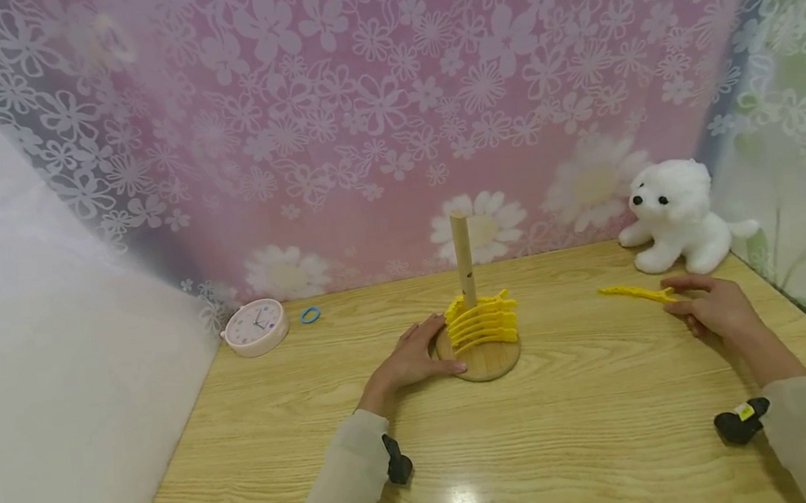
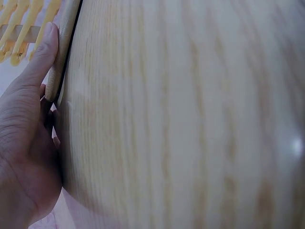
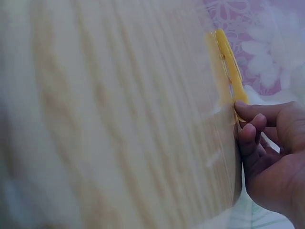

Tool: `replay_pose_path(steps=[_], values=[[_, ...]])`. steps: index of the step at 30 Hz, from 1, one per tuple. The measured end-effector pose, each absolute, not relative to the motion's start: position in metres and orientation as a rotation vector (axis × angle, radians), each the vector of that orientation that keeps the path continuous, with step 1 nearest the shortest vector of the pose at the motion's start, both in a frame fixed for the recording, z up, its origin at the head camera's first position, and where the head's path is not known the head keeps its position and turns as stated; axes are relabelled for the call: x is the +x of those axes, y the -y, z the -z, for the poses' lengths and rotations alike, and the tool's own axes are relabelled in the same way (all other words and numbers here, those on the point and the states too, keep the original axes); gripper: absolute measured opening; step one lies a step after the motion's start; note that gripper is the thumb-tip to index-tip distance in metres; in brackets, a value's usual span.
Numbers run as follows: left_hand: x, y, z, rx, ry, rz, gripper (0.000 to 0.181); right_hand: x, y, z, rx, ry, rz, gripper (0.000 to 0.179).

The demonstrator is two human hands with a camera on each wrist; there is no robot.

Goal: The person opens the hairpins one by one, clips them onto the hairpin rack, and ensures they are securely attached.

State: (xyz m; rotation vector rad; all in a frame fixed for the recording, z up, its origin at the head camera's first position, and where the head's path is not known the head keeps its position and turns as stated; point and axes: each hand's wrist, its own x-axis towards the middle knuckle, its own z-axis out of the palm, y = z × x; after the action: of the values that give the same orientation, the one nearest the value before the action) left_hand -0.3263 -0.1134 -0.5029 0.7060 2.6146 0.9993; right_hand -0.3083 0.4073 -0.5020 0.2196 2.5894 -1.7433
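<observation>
A wooden stand with a round base (image 1: 487, 364) and an upright wooden peg (image 1: 463, 257) stands near the middle of the table. Several yellow curved plastic pieces (image 1: 483, 327) are stacked around the lower peg. My left hand (image 1: 409, 359) holds the base's left edge, its thumb (image 2: 44, 55) along the near rim and the other fingers around the far side. Far to the right, my right hand (image 1: 720, 308) pinches the forked end of a single yellow curved plastic piece (image 1: 632, 290), which points left. In the right wrist view, that yellow piece (image 3: 229, 64) lies close along the tabletop.
A pink round clock (image 1: 256, 328) and a small blue ring (image 1: 310, 314) lie at the back left. At the back right sits a white plush dog (image 1: 680, 218), just behind my right hand. A pink floral curtain (image 1: 360, 125) hangs along the table's back edge.
</observation>
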Motion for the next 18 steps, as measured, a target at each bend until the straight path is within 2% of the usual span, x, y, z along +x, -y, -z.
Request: replay_pose_path(steps=[2, 6, 8, 18], values=[[-0.327, 0.113, 0.503, 0.71, -2.614, -0.994, 0.1, -0.309, -0.407, 0.5, 0.212, -2.611, 1.682, 0.027], [-0.327, 0.114, 0.503, 0.707, -2.619, -0.991, 0.1, -0.308, -0.404, 0.497, 0.173, -2.661, 1.601, 0.047], [-0.326, 0.114, 0.502, 0.696, -2.62, -0.995, 0.1, -0.307, -0.402, 0.495, 0.141, -2.709, 1.56, 0.051], [-0.325, 0.114, 0.501, 0.683, -2.609, -1.004, 0.101, -0.294, -0.375, 0.482, -0.034, -3.056, 1.304, 0.032]])
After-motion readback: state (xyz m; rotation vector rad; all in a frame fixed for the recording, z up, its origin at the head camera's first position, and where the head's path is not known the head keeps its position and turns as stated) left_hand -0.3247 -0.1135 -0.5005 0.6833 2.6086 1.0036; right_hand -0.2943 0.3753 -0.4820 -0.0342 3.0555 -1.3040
